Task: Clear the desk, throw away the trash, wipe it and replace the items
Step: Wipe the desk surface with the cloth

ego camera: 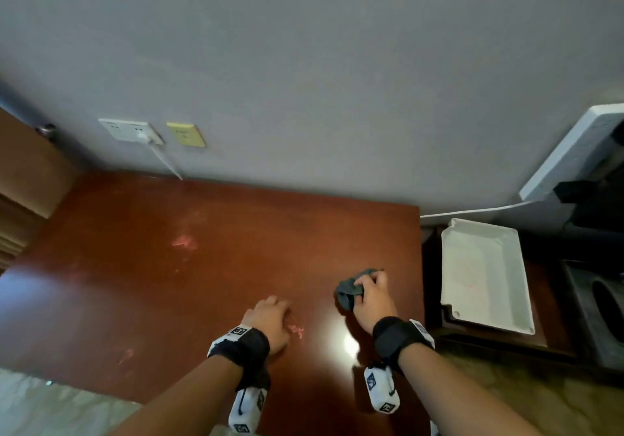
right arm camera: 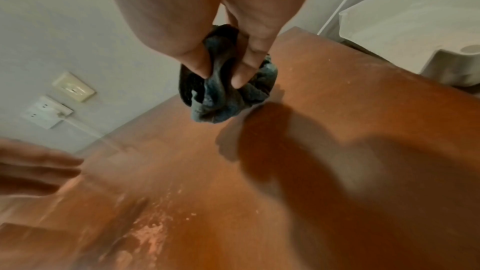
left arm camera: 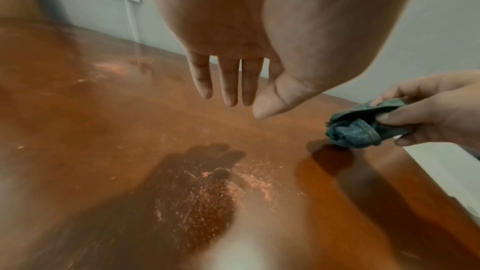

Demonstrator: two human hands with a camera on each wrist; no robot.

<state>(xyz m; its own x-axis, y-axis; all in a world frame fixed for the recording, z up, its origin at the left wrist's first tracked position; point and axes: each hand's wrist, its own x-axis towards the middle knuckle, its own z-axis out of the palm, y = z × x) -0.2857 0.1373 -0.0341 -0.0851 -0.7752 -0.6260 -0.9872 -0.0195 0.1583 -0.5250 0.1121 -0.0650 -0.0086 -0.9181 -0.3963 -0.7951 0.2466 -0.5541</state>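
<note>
A glossy, reddish-brown wooden worktop is seen against a plain grey wall. Its lacquered surface is marked with pale pink, powdery smears and fine scratches, thickest beside the left hand and further back towards the wall.

A small grey cloth of soft, ribbed fabric is bunched into a wrinkled wad near the right edge of the worktop. It is pinched by the right hand, with the thumb and curled fingertips pressed into its folds. In the head view the wad is drawn out slightly from near left to far right, and its loose end hangs down towards the surface. Whether the wood is touched by it cannot be told; a shadow is cast just beneath it.

The left hand is held flat and palm down just above the worktop, with the fingers straight and close together, and nothing is held in it.

A white rectangular plastic tray with a raised rim is set on a lower dark surface just right of the worktop. On the wall, a white socket plate with a white plug and cable is mounted beside a yellow plate
</note>
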